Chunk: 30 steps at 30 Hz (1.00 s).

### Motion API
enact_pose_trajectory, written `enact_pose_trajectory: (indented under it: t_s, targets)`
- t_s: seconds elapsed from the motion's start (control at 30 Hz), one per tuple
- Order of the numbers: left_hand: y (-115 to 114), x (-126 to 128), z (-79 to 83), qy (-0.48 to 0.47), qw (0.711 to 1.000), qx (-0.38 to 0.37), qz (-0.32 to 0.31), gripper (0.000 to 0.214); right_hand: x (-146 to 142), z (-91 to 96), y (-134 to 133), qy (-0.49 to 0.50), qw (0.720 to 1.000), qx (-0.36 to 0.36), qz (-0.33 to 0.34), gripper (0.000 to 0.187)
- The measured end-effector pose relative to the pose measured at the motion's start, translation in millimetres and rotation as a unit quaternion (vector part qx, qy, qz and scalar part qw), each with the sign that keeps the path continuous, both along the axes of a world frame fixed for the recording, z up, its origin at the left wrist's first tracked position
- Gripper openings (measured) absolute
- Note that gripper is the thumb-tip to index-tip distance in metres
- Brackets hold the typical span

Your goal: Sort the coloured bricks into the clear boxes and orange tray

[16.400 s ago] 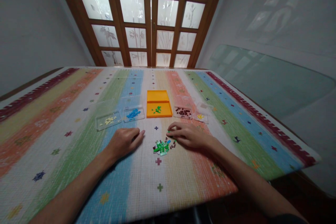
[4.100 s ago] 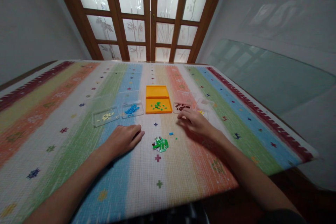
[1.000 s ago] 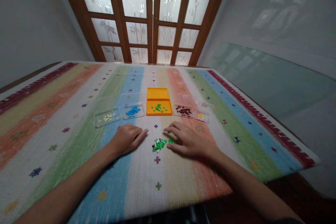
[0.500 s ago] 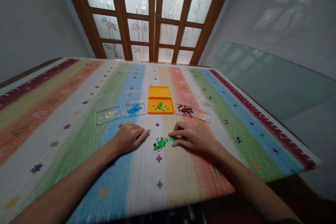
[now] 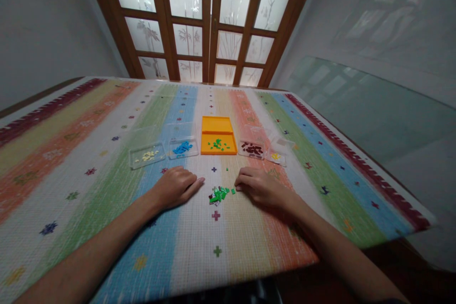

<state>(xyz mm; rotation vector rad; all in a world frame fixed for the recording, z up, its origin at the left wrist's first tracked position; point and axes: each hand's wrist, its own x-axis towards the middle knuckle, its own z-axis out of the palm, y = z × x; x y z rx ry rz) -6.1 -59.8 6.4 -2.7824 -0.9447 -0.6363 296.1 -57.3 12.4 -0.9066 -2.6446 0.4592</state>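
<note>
My left hand (image 5: 177,186) rests on the striped cloth, fingers curled under and thumb pointing at a small pile of green toy bricks (image 5: 221,194). Some white and dark bits show at the pile's left edge. To the right of the pile, my right hand (image 5: 258,186) has its fingers bent and pressed together; whether a brick is between them is hidden. A loose green brick (image 5: 233,191) lies just left of its fingertips. Farther back, a tiny green piece (image 5: 227,169) lies alone on the cloth.
An open orange case (image 5: 218,151) with green pieces stands beyond my hands. Clear boxes flank it: blue pieces (image 5: 183,147) and pale yellow pieces (image 5: 149,155) to the left, dark brown pieces (image 5: 252,147) and bright yellow pieces (image 5: 275,156) to the right. The tablecloth (image 5: 199,247) runs toward me.
My right hand has drawn slightly right, and its fingers have closed together. The green brick that was under its fingertips now lies uncovered. A tiny green piece now shows farther back.
</note>
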Motion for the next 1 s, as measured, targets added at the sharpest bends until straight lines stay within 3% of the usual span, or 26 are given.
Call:
enact_pose_trajectory:
  t_s: [0.2,0.43,0.77,1.0]
  targets:
    - [0,0,0.0,0.006,1.0,0.001,-0.004,0.053,1,-0.6,1,-0.02,0.998,0.023,-0.055,0.016]
    - [1,0,-1.3,0.002,1.0,0.001,-0.006,0.053,-4,8.9,4,0.05,0.997,-0.006,-0.065,0.012]
    - [1,1,-0.4,-0.001,1.0,-0.004,-0.002,0.054,-36,-9.4,28,0.024,0.993,0.102,-0.059,0.02]
    - [2,1,0.0,-0.005,1.0,0.002,0.0,0.056,-39,-4.9,24,-0.003,0.995,0.073,-0.064,0.019]
